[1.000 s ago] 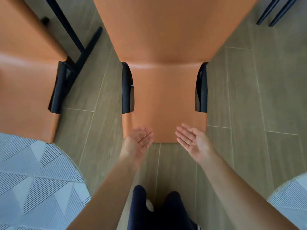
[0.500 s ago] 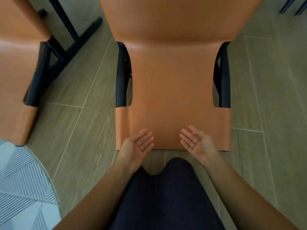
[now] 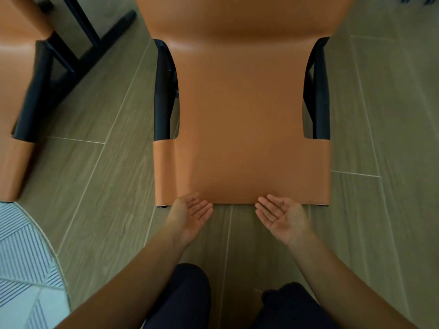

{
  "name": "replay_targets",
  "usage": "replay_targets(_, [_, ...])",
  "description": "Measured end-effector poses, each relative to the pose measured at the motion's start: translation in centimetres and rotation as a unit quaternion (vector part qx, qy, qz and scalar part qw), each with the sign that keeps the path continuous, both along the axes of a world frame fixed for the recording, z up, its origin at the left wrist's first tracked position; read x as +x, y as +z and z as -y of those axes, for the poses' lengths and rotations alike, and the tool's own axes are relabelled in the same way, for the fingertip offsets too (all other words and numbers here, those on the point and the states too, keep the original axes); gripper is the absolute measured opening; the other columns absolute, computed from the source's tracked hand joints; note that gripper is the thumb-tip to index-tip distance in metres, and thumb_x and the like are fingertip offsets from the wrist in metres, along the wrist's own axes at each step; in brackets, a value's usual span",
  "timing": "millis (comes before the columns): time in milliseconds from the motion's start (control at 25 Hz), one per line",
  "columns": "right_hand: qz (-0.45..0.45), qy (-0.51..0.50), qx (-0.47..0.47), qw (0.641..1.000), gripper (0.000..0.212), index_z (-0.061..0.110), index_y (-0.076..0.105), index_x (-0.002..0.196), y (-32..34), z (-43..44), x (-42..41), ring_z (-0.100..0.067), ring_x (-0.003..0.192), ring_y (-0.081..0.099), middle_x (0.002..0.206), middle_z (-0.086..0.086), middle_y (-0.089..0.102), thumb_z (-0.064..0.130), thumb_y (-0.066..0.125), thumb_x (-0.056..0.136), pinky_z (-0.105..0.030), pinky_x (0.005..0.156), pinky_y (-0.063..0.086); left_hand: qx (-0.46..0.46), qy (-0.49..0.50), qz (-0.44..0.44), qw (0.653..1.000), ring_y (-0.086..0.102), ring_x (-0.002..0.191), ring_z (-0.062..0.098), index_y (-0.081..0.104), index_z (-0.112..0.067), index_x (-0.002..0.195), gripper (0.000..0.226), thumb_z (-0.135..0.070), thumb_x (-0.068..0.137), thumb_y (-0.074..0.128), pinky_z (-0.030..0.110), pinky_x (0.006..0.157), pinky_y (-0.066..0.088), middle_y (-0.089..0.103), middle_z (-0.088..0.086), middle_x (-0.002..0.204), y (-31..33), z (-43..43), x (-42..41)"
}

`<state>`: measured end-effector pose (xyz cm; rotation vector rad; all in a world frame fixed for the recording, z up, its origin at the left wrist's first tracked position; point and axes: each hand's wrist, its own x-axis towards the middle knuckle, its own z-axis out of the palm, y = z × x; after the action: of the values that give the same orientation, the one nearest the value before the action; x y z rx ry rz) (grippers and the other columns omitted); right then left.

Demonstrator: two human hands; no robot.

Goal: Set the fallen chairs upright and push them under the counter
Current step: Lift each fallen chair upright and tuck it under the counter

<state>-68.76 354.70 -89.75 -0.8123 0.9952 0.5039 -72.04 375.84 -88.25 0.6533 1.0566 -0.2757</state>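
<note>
An orange leather chair [image 3: 240, 129] with a black frame lies on its back on the wood-look floor, its backrest top edge toward me. My left hand [image 3: 190, 213] is palm up with straight fingers at that edge, left of centre. My right hand [image 3: 280, 216] is also palm up, right of centre, its fingertips at the same edge. Neither hand holds anything. A second orange chair [image 3: 14, 110] lies fallen at the left edge, partly out of view.
Black metal legs [image 3: 78, 41] of a counter or table stand on the floor between the two chairs. A rounded grey patterned rug [image 3: 23, 262] lies at the lower left. My knees in dark trousers [image 3: 187, 298] are below my arms.
The chair has grown larger in view as I lowered and came closer. Both hands dropped to the backrest's near edge, palms still up.
</note>
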Motion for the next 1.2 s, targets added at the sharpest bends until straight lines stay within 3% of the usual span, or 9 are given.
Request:
replay_targets(120, [-0.032,-0.014,-0.006,0.999,0.016,-0.001,0.059,0.097,-0.7,0.2,-0.8,-0.036,0.103,0.058,0.108,-0.022,0.062,0.008,0.046,0.096,-0.044,0.090,0.048,0.013,0.008,-0.005,1.000,0.049,0.124,0.038,0.030,0.005,0.143,0.053,-0.008,0.095,0.048,0.042,0.102,0.044,0.045,0.029,0.137,-0.8,0.2,0.1])
replay_targets(280, [-0.043,-0.038,-0.015,0.998,0.011,0.001,0.053,0.095,-1.3,0.3,-0.4,-0.038,0.110,0.055,0.113,-0.024,0.057,0.008,0.046,0.097,-0.044,0.090,0.047,0.031,0.020,-0.026,0.999,0.043,0.130,0.038,0.031,0.004,0.142,0.051,-0.008,0.095,0.047,0.043,0.107,0.040,0.039,0.028,0.143,-1.6,0.7,0.3])
replay_targets(480, [-0.040,-0.070,-0.010,0.997,0.016,0.000,0.052,0.109,-1.8,0.1,0.5,-0.038,0.122,0.052,0.120,-0.022,0.051,0.006,0.047,0.096,-0.044,0.093,0.045,0.029,0.051,-0.025,0.998,0.041,0.133,0.035,0.024,0.005,0.146,0.059,-0.008,0.093,0.049,0.043,0.110,0.037,0.036,0.025,0.146,-2.1,0.4,0.6])
replay_targets(640, [-0.045,-0.113,0.000,0.993,0.011,0.001,0.049,0.107,-1.6,-0.3,1.2,-0.038,0.131,0.044,0.124,-0.020,0.045,0.002,0.046,0.096,-0.048,0.103,0.041,-0.004,0.077,-0.035,0.996,0.045,0.130,0.036,0.039,-0.002,0.127,0.035,-0.007,0.093,0.046,0.048,0.110,0.035,0.044,0.021,0.140,-2.3,0.1,0.8])
replay_targets(720, [-0.048,-0.124,0.000,0.991,0.017,0.000,0.046,0.114,-1.5,-0.3,1.2,-0.037,0.132,0.043,0.120,-0.020,0.044,0.001,0.045,0.097,-0.049,0.106,0.040,-0.010,0.091,-0.032,0.995,0.043,0.131,0.037,0.038,-0.005,0.130,0.038,-0.006,0.093,0.045,0.051,0.111,0.032,0.048,0.017,0.133,-2.4,0.1,0.8])
replay_targets(800, [-0.049,-0.132,0.008,0.990,0.018,-0.001,0.046,0.115,-1.4,-0.2,1.2,-0.037,0.129,0.045,0.112,-0.019,0.049,0.001,0.044,0.097,-0.050,0.107,0.040,-0.021,0.110,-0.034,0.993,0.040,0.133,0.039,0.038,-0.004,0.132,0.040,-0.003,0.092,0.042,0.052,0.112,0.031,0.049,0.018,0.121,-2.3,0.1,1.0])
replay_targets(960, [-0.053,-0.144,0.021,0.988,0.012,-0.001,0.049,0.108,-0.9,-0.4,1.5,-0.035,0.115,0.052,0.102,-0.021,0.055,0.002,0.044,0.098,-0.051,0.105,0.042,-0.046,0.133,-0.024,0.990,0.053,0.118,0.038,0.049,-0.002,0.104,0.017,0.002,0.089,0.042,0.053,0.107,0.038,0.057,0.020,0.112,-1.9,0.4,1.5])
replay_targets(1080, [-0.055,-0.148,0.022,0.987,0.019,-0.001,0.049,0.116,-0.3,-0.5,1.6,-0.033,0.109,0.055,0.103,-0.020,0.057,0.003,0.047,0.098,-0.050,0.102,0.044,-0.057,0.150,-0.018,0.987,0.057,0.108,0.037,0.049,-0.003,0.109,0.022,0.004,0.089,0.043,0.054,0.103,0.042,0.058,0.020,0.113,-1.7,0.4,1.4])
replay_targets(1200, [-0.064,-0.147,0.022,0.987,0.012,-0.001,0.052,0.108,0.6,-0.7,1.5,-0.031,0.098,0.058,0.100,-0.019,0.060,0.004,0.048,0.098,-0.048,0.100,0.046,-0.066,0.155,-0.029,0.985,0.057,0.107,0.036,0.050,-0.002,0.108,0.019,0.003,0.091,0.042,0.053,0.101,0.044,0.058,0.020,0.112,-1.0,0.4,1.3])
